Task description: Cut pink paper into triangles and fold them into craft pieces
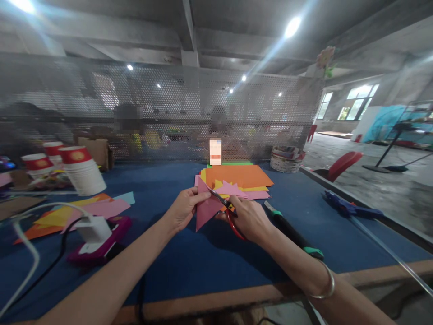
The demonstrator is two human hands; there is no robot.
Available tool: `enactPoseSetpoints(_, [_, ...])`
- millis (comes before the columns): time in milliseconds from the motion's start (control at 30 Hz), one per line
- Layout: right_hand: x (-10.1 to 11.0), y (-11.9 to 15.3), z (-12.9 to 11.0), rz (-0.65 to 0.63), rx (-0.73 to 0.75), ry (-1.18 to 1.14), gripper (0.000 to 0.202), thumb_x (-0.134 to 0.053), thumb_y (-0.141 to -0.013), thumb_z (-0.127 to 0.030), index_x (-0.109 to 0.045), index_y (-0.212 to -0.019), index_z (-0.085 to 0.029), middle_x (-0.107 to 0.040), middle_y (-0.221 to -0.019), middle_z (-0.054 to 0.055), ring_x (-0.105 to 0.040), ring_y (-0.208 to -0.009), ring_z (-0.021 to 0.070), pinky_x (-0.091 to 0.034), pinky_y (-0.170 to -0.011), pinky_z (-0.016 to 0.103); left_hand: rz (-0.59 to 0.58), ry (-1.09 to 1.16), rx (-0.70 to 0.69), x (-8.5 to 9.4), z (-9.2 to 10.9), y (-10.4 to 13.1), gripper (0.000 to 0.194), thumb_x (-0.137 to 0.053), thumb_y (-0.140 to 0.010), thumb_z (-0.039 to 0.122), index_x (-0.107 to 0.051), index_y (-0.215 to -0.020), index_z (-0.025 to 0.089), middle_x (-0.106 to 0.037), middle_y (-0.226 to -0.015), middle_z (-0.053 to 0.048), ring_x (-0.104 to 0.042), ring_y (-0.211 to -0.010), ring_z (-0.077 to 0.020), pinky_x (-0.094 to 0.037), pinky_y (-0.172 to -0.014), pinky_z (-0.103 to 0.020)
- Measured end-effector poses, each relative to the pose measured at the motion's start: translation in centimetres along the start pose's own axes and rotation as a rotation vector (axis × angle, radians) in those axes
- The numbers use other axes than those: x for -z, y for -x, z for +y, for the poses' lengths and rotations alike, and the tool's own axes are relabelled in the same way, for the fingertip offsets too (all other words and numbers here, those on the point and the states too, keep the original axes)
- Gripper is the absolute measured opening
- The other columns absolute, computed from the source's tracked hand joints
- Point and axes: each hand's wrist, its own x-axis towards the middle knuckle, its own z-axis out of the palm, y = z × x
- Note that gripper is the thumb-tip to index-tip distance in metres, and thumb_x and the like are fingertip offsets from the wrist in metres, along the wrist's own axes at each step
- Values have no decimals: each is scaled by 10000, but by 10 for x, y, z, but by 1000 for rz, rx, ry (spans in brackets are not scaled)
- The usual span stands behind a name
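A folded pink paper (204,212) is pinched between the thumb and fingers of my left hand (184,207). My right hand (249,217) is closed around red-handled scissors (237,227), whose blades lie at the upper right edge of the pink paper. Just behind my hands sits a stack of coloured sheets, with orange paper (237,175) on top. Small pointed pieces of pink paper (233,189) and yellow paper rest on that stack.
A black and green tool (291,230) lies right of my right hand, and a blue glue gun (352,207) farther right. On the left are a purple power strip (118,225), paper cups (83,174) and coloured sheets (101,208). A basket (287,159) stands behind.
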Motion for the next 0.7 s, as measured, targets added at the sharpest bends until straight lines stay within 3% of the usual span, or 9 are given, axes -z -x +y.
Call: enactPoseSetpoints(700, [0, 0, 0, -37, 24, -38, 349, -512, -933, -461, -595, -1064, -148, -655, -958, 42, -642, -838, 160, -527, -759, 361, -5, -29, -22, 0, 4, 1, 400, -808, -638, 298, -707, -981, 117, -733, -932, -93, -664, -810, -172, -505, -764, -260])
